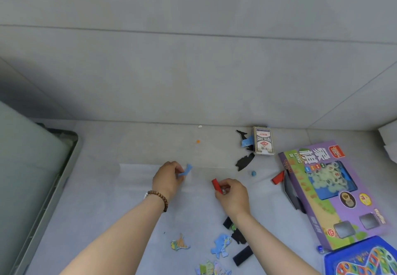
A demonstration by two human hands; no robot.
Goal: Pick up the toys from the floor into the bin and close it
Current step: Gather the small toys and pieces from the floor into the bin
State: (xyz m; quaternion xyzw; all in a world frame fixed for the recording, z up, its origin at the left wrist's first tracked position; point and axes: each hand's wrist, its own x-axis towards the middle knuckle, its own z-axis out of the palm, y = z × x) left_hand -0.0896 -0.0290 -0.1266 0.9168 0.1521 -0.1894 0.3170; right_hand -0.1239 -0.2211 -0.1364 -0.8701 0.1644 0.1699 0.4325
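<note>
The left hand (168,179) pinched a blue puzzle piece (185,171) in its fingers just above the floor (107,199), while the right hand (232,195) gripped a red block (216,185) and a small round object. The grey bin (32,188) stood well left of both hands; more puzzle pieces (221,245) lay scattered below the right wrist, and a purple chess box (328,193) lay to its right.

Soft, even daylight fills the frame, cool and grey, with no glare anywhere. Shadow gathers in the upper left corner along the wall (193,70) and darkens the left edge. Straight tile seams bow toward the edges, wide-angle bending at work. Detail is smeary overall: print on the purple box (330,191) at right reads soft, bottom corners blur most.
</note>
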